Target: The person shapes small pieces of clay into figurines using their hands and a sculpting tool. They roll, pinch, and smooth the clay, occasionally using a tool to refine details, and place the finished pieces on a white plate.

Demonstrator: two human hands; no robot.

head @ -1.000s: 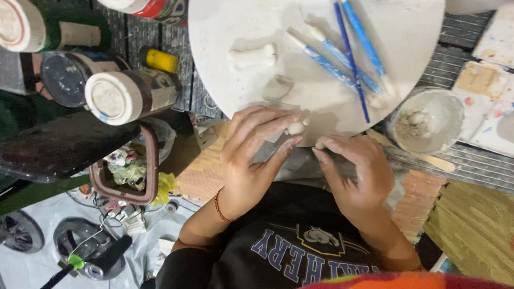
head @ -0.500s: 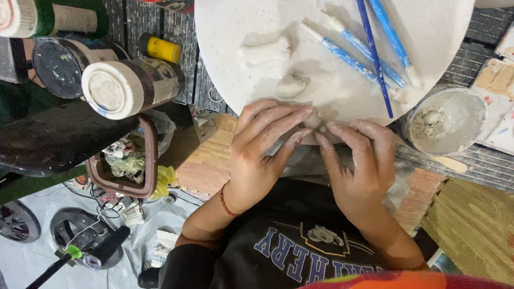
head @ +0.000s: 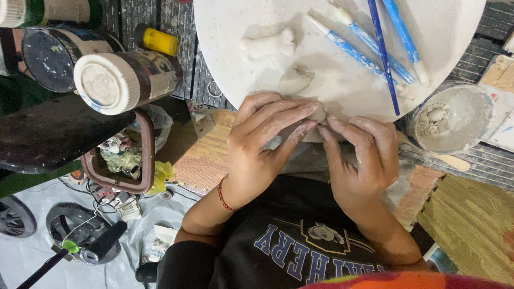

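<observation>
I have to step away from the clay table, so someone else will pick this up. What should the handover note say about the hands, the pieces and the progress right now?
Left hand and right hand: fingertips pressed together on a small clay lump at the near edge of the round white board; most of it is hidden under the fingers.
On the board: a bone-shaped clay piece, a smaller shaped lump, and the blue-handled tools.
Beside the board, by the right hand: a cup of pale slurry.
Done: two pieces shaped and set aside.
Left: the lump in hand is not yet set down.
</observation>
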